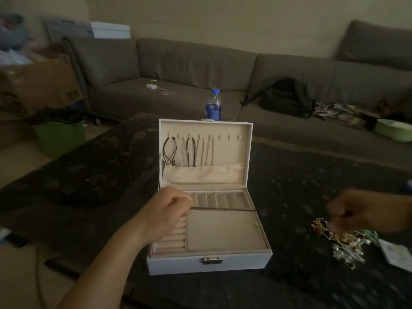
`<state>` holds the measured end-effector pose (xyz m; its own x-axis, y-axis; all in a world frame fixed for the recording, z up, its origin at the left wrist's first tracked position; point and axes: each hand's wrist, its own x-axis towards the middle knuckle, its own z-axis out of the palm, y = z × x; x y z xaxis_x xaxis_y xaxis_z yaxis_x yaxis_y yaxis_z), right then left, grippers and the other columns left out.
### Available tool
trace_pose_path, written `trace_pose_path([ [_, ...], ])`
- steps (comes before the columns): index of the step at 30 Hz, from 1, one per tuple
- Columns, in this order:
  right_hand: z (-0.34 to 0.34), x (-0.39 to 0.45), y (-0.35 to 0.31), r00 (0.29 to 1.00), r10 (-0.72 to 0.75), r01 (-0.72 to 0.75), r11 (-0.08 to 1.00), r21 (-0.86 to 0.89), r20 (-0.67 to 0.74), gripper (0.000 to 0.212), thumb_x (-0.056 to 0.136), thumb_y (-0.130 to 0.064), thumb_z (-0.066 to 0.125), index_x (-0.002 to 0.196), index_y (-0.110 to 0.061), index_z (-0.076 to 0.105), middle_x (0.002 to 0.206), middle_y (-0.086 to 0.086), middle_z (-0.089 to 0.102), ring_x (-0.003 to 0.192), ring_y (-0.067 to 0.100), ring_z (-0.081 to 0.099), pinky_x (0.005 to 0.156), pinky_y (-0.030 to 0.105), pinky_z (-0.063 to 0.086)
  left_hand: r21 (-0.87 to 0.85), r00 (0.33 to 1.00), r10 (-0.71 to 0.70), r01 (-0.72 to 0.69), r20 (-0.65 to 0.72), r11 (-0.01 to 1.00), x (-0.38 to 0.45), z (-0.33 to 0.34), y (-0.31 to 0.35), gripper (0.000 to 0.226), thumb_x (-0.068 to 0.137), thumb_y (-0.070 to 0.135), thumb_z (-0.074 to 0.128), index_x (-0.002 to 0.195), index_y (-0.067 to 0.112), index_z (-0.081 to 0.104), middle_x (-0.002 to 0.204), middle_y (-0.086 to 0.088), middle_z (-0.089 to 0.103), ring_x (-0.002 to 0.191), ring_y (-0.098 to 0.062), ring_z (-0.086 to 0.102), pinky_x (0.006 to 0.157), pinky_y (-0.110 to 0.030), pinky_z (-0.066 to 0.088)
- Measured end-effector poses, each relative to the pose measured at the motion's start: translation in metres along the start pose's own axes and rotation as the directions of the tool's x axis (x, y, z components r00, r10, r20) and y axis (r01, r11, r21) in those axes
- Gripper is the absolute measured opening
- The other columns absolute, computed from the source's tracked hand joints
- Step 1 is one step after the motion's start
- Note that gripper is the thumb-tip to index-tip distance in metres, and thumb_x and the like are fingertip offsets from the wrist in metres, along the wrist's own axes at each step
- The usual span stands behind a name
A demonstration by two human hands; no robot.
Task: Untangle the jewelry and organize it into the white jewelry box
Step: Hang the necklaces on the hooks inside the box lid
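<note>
The white jewelry box (209, 262) sits open in the middle of the dark patterned bench (301, 175), its lid standing upright at the far side and its clasp facing the near edge. Several cords and chains (188, 152) hang from the hooks on the left part of the lid's lining, their lower ends tucked into the cloth pocket below; the hooks further right are bare. The left hand (166, 214) hovers over the left part of the tray, fingers curled with the grip pinching one end of a thin dark chain (224, 209). That chain runs taut and nearly level to the right across the tray, between the far row of slots and the large flat compartment, reaching the box's right rim. The right hand (365, 211) is well to the right of the box and blurred, its fingers curled just above a tangled heap of jewelry (341, 241) on the bench; whether its grip has anything, I cannot tell. Behind the lid stands a water bottle (213, 104) with a blue cap. A grey sofa (196, 70) runs along the far wall with a black backpack (287, 98) on it.
</note>
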<state>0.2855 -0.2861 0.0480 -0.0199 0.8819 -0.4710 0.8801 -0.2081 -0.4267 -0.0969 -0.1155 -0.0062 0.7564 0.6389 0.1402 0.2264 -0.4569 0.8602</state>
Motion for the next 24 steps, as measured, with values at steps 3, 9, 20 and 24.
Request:
trace_pose_path([
  [3, 0.038, 0.003, 0.028, 0.998, 0.037, -0.057, 0.907, 0.418, 0.055, 0.054, 0.073, -0.064, 0.073, 0.077, -0.011, 0.07, 0.072, 0.008, 0.063, 0.058, 0.024, 0.053, 0.054, 0.032, 0.044, 0.022, 0.992, 0.039, -0.042, 0.116, 0.999, -0.002, -0.004, 0.016, 0.035, 0.078, 0.042, 0.041, 0.048, 0.026, 0.036, 0.053, 0.003, 0.028, 0.053, -0.016, 0.029, 0.056, -0.032, 0.03],
  [9, 0.065, 0.008, 0.006, 0.987, 0.16, -0.148, 0.948, 0.283, -0.021, 0.043, 0.063, -0.067, 0.069, 0.082, -0.03, 0.072, 0.088, -0.006, 0.069, 0.082, 0.006, 0.064, 0.077, 0.022, 0.051, 0.254, 0.945, 0.157, -0.233, 0.288, 0.939, 0.009, 0.007, 0.082, 0.04, 0.094, 0.023, 0.049, 0.055, 0.017, 0.045, 0.054, -0.001, 0.04, 0.052, -0.013, 0.04, 0.055, -0.028, 0.036],
  [20, 0.057, 0.025, -0.162, 0.937, 0.109, 0.272, 0.371, 0.888, -0.332, 0.057, 0.084, -0.059, 0.036, 0.078, -0.01, 0.065, 0.06, 0.009, 0.053, 0.05, 0.023, 0.048, 0.053, 0.032, 0.042, 0.499, 0.942, 0.154, -0.291, 0.298, 0.816, 0.081, 0.03, 0.12, 0.029, 0.098, 0.034, 0.052, 0.073, 0.021, 0.058, 0.067, 0.003, 0.058, 0.061, -0.009, 0.055, 0.059, -0.028, 0.042],
  [24, 0.047, 0.019, -0.132, 0.93, 0.167, 0.154, 0.631, 0.76, -0.327, 0.043, 0.075, -0.047, 0.049, 0.085, -0.01, 0.069, 0.053, 0.003, 0.041, 0.045, 0.015, 0.033, 0.045, 0.028, 0.028, 0.305, 0.972, 0.093, -0.158, 0.217, 0.939, 0.087, -0.003, 0.082, 0.039, 0.1, 0.031, 0.055, 0.062, 0.021, 0.054, 0.058, 0.009, 0.049, 0.06, -0.007, 0.049, 0.067, -0.036, 0.045],
])
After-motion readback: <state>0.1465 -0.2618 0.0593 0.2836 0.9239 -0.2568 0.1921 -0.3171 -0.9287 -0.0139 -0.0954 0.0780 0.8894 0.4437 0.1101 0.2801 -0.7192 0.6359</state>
